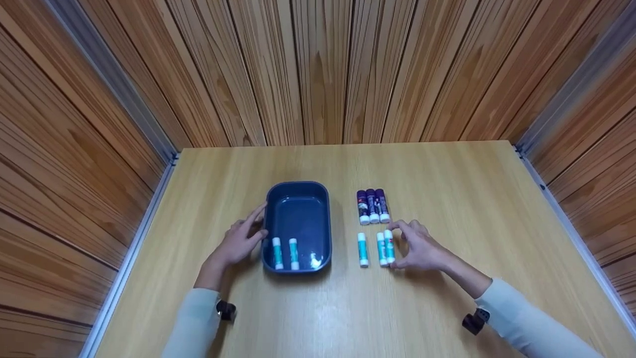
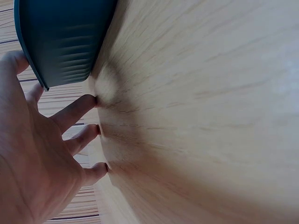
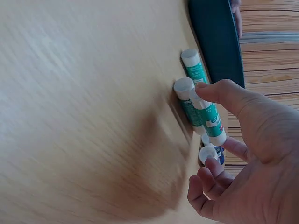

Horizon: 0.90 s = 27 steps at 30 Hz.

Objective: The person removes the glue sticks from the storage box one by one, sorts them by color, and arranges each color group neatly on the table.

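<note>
My right hand pinches a teal-and-white glue stick lengthwise, thumb at one end and a finger at the other. In the right wrist view it is lifted above the table, over a second teal glue stick. A third teal glue stick lies to their left. With spread fingers my left hand touches the left rim of a dark blue tray; in the left wrist view several of its fingertips rest on the table. Two more teal glue sticks lie inside the tray at its near end.
Behind the teal sticks, three dark purple glue sticks lie side by side. Wood-plank panels stand behind the table and along both sides, with metal rails at the table's side edges.
</note>
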Tool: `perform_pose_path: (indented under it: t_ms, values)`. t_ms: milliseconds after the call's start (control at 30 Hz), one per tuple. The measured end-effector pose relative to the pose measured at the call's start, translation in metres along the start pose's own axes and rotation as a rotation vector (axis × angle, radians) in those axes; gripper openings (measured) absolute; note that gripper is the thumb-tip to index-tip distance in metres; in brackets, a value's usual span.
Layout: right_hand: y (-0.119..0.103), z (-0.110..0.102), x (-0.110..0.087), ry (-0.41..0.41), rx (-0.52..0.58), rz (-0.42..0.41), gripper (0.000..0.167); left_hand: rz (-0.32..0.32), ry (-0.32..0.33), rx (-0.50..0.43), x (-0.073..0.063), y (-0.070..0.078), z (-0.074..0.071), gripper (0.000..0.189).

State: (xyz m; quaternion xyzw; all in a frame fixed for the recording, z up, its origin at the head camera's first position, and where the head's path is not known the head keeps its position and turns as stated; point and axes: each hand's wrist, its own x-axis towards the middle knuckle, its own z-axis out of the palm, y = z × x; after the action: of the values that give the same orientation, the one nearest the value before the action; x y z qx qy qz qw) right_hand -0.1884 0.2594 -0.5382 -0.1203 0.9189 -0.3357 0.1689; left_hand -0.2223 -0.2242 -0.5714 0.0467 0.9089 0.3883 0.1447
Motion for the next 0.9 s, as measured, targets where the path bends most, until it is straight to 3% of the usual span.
perform_pose_path:
  t_ms: [233,467,900]
  values:
    - [0.003,0.004,0.004,-0.018,-0.019,0.003,0.079,-0.006,-0.001,0.009,0.000,0.000,0.001,0.072]
    - [0.001,0.008,0.008,-0.034,-0.037,0.030,0.081,0.027,0.001,0.021,0.001,-0.001,0.000,0.073]
    - [-0.001,0.012,0.010,-0.042,-0.032,0.022,0.080,0.008,-0.005,0.008,0.000,-0.001,-0.001,0.074]
